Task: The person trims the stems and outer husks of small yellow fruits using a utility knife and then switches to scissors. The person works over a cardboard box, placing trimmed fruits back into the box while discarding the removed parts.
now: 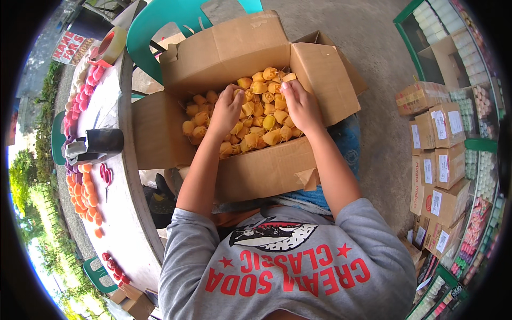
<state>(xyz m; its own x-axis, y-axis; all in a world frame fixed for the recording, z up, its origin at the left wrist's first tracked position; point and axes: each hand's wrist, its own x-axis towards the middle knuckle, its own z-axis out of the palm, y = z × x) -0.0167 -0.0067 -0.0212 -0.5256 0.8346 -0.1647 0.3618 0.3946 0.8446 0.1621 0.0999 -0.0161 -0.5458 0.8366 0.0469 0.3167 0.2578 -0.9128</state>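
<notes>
An open cardboard box (256,173) sits before me, its flaps folded outward. Inside lies a heap of yellow-orange artificial rosebuds (257,109), some with thin stems showing. My left hand (228,109) is over the left part of the heap, its fingers curled together beside a few buds; what is between them is hidden. On the other side, my right hand (301,104) reaches toward the far right corner of the heap. Its thumb and fingers are pinched at a yellow rosebud (288,77) near the box's inner wall.
A white table (125,213) on the left bears pink, purple and orange flower pieces, red-handled scissors (106,173), a black container (105,141) and a tape roll (112,46). A teal chair (154,26) stands beyond the box. Stacked cartons (440,154) and filled shelves line the right.
</notes>
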